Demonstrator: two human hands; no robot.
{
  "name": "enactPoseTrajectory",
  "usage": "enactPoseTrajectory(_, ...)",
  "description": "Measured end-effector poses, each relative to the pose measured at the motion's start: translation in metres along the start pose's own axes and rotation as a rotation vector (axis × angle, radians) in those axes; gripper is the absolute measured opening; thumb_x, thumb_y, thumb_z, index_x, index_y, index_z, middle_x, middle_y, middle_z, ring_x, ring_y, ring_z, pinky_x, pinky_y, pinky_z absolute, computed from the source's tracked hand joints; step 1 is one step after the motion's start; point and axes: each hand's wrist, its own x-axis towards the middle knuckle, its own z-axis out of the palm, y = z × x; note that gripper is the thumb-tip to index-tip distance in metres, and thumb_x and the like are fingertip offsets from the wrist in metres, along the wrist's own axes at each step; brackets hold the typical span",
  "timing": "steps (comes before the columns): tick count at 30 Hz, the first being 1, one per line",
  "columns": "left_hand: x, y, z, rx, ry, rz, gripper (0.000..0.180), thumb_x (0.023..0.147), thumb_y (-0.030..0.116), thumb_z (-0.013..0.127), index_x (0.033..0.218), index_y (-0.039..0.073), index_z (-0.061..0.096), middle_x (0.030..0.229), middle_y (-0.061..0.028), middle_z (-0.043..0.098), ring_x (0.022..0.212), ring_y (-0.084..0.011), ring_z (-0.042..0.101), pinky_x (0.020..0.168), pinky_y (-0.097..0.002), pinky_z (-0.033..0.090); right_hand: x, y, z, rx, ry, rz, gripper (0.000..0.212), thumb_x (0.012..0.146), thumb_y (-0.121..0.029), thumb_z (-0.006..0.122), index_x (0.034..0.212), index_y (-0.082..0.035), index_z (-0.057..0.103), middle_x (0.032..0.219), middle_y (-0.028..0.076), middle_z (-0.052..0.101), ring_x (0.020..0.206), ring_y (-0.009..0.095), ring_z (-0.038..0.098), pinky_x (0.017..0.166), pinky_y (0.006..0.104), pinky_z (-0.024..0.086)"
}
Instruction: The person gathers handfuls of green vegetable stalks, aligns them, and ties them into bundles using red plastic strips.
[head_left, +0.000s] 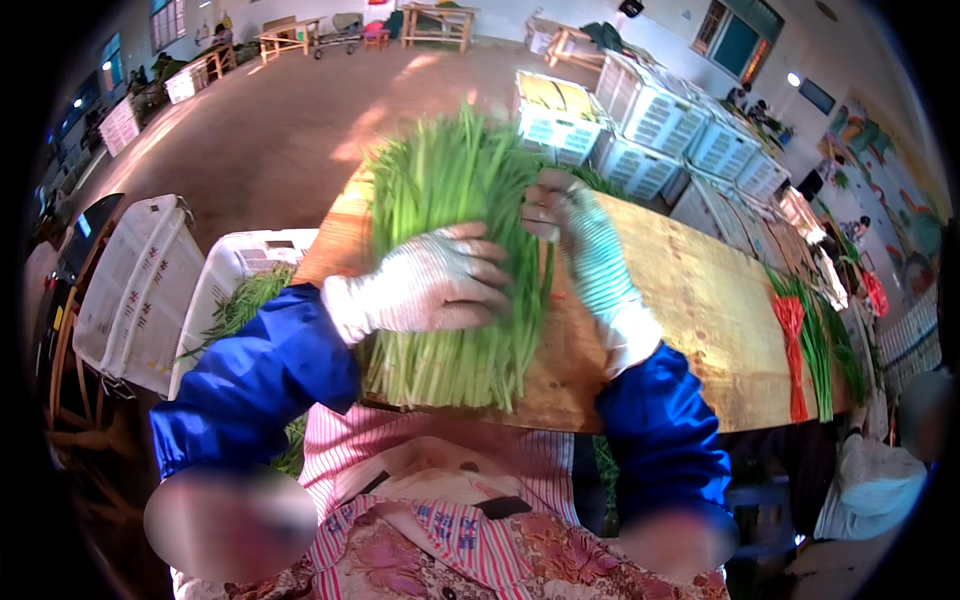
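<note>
A thick pile of garlic chives (440, 200), long and green with pale cut ends toward me, lies on the wooden table. My left hand (440, 280), in a white knit glove, rests across the middle of the pile with its fingers stretched over the stalks. At the pile's right edge is my right hand (575, 220), gloved too. Its fingers are curled in beside the leaves, and whatever is between them is too blurred to make out. Blue sleeves cover both forearms.
The wooden table (690, 300) extends to the right, with red ties (790, 350) and a few green stalks (817, 350) near its end. A white crate (215, 265) with greens stands at left, beside stacked white crates (135, 290). More crates (640, 120) stand beyond the table.
</note>
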Motion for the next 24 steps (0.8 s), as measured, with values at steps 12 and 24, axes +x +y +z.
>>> enactPoseTrajectory(12,0.015,0.000,0.001,-0.051,-0.044,-0.005,0.022,0.078,0.024,0.064,0.098,0.014,0.067,0.103,-0.0031,0.063,0.108,-0.0262,0.053,0.104,-0.0460,0.029,-0.066,0.034,0.005,-0.740,-0.388,0.289,0.035,0.079,-0.013,0.059,0.111,-0.001,0.055,0.095,0.018,0.064,0.086,0.029,0.062,0.075,0.0366,0.049)
enactPoseTrajectory(24,0.005,-0.002,0.003,-0.101,0.067,0.024,0.019,0.081,0.023,0.062,0.092,0.008,0.066,0.099,-0.0059,0.064,0.102,-0.0276,0.056,0.096,-0.0432,0.038,0.044,-0.027,0.049,-0.375,-0.673,0.001,0.034,0.089,-0.021,0.055,0.116,0.000,0.056,0.109,0.010,0.062,0.093,0.017,0.060,0.084,0.0291,0.047)
